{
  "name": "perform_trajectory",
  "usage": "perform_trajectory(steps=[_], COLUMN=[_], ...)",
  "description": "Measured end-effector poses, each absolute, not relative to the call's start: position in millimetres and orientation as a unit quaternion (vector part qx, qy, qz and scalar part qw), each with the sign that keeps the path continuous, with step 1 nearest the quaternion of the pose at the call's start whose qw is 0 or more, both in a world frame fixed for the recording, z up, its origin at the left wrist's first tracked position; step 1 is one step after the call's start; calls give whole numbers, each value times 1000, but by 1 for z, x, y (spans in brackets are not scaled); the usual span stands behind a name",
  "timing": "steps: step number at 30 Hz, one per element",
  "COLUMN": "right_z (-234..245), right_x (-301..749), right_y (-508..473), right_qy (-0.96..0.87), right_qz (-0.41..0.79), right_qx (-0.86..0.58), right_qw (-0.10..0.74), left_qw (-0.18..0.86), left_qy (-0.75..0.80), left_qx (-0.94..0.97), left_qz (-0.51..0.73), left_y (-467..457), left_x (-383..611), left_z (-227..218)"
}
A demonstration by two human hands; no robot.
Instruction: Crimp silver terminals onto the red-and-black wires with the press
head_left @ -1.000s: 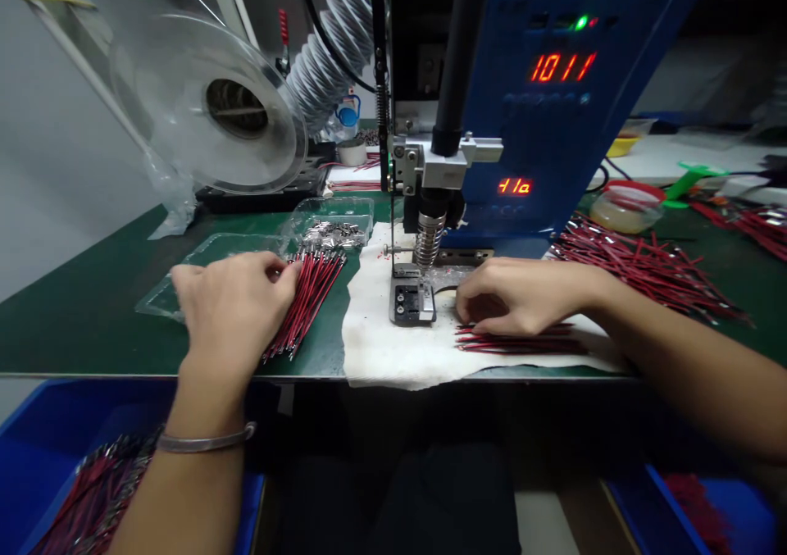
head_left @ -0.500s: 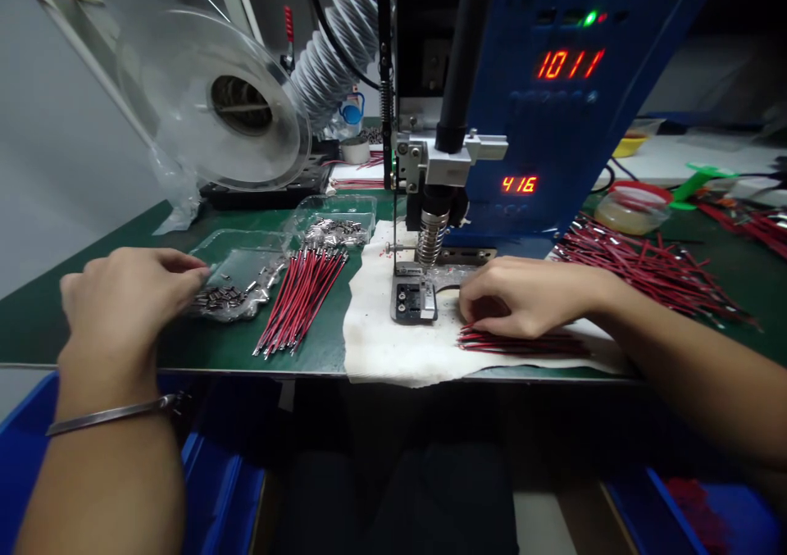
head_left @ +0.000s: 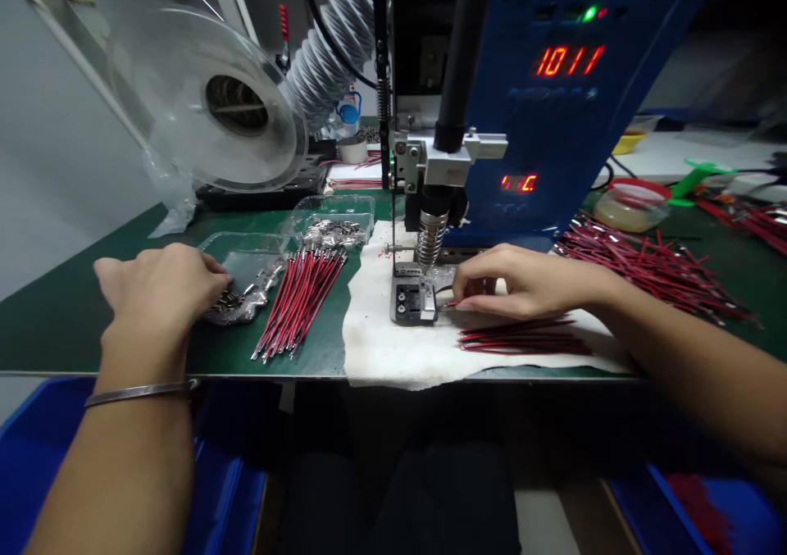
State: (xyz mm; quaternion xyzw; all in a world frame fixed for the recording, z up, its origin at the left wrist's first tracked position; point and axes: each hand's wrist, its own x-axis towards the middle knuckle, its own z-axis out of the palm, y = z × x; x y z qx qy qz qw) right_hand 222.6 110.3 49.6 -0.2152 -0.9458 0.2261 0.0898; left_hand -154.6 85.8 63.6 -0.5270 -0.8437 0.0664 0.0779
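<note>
My left hand (head_left: 161, 286) hovers over a clear tray of small metal terminals (head_left: 241, 299), fingers curled with their tips at the pile; what they pinch is hidden. Just right of it lies a bundle of red wires (head_left: 298, 299) on the green bench. My right hand (head_left: 515, 281) pinches one red wire and holds its tip at the small metal fixture (head_left: 413, 301) under the machine's spring-tipped head (head_left: 429, 235). Below that hand, a small stack of red wires (head_left: 521, 340) rests on the white cloth (head_left: 393, 350).
The blue machine (head_left: 553, 104) shows 1011 on its red display. A clear reel (head_left: 212, 104) and ribbed hose stand at the back left. A second clear tray of terminals (head_left: 335, 225), a heap of red wires (head_left: 645, 264) at right, blue bins (head_left: 30, 457) below the bench edge.
My left hand left the wire bundle, swung out left, then came back to the terminal tray. My right hand lifted off the stack and carried a wire to the fixture.
</note>
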Motion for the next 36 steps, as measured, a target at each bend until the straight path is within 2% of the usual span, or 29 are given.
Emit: perform_trajectory(steps=[9, 19, 23, 26, 29, 31, 33, 36], right_z=[36, 31, 30, 28, 28, 28, 28, 28], right_x=[209, 204, 203, 202, 201, 200, 200, 199], right_y=[108, 105, 104, 103, 100, 98, 96, 95], right_qy=[-913, -912, -911, -908, -893, -881, -875, -871], right_qz=[201, 152, 148, 147, 153, 158, 160, 158], right_qx=[-276, -280, -283, -292, -321, -341, -349, -356], right_qw=[225, 257, 259, 263, 276, 287, 293, 300], left_qw=[86, 70, 94, 101, 54, -9, -121, -234], left_qy=[-807, -806, -801, -794, -769, -738, -674, -574], left_qx=[-573, -580, -586, -599, -621, -632, -638, -632], left_qz=[115, 93, 72, -11, -141, -238, -352, -466], left_y=[89, 89, 88, 79, 64, 55, 48, 43], left_x=[-156, -154, -156, -146, -121, -97, -71, -33], left_z=[63, 65, 63, 67, 68, 62, 51, 31])
